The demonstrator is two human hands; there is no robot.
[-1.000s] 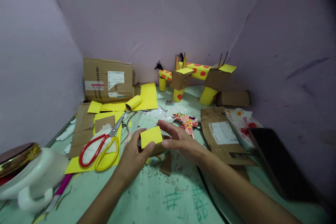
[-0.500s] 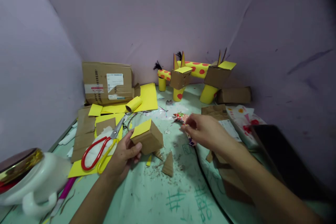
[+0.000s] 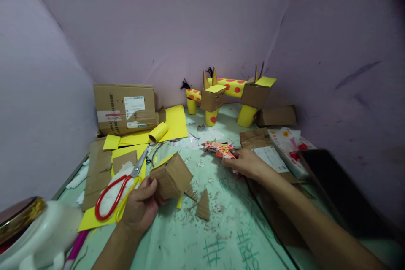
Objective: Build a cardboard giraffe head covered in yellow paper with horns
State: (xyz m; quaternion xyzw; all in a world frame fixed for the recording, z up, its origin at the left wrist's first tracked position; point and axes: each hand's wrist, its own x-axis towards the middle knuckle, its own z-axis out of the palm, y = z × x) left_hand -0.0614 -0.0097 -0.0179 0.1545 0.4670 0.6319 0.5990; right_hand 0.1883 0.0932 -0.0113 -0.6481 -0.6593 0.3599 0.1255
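My left hand (image 3: 144,202) grips a small cardboard box (image 3: 175,176) with yellow paper on its top, tilted so a bare cardboard face turns up. Right of it, my right hand (image 3: 248,163) is closed round a floral-patterned glue gun (image 3: 220,149), its tip pointing left and a black cord (image 3: 262,209) trailing from it. Box and glue gun are apart. Cardboard scraps (image 3: 203,205) and crumbs lie under the box. Red-and-yellow-handled scissors (image 3: 115,196) rest left of my left hand.
Two spotted yellow giraffe-like figures (image 3: 232,87) with cardboard heads stand at the back. A cardboard carton (image 3: 125,109), yellow sheets (image 3: 177,122) and a yellow tube (image 3: 158,132) are at back left. A white mug (image 3: 47,230) stands front left; a dark phone-like slab (image 3: 335,194) is at right.
My right hand has closed round the glue gun, and its floral side has turned into view. My left hand has tilted the box, so less of its yellow top shows.
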